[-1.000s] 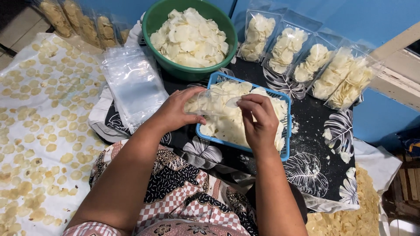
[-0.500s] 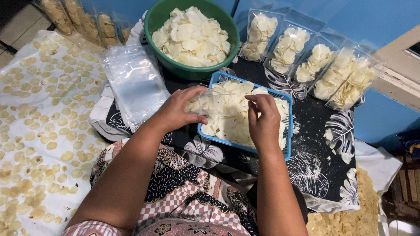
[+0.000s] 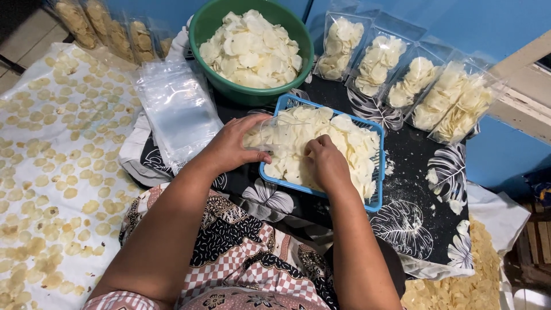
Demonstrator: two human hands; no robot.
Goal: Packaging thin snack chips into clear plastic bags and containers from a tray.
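Chips fill our blue basket (image 3: 376,172); right hand (image 3: 327,163) has dropped from pinching above to grabbing chips, left hand (image 3: 235,143) still gripping a clear bag (image 3: 275,133).

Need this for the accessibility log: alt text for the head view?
Left hand holds a clear bag open over a blue basket of pale chips while the right hand reaches into them. Behind it: a green bowl of chips and filled bags.

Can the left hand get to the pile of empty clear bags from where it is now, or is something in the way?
Probably yes. The left hand holds a clear bag at the blue basket, and the pile of empty bags lies just beside it with nothing between them.
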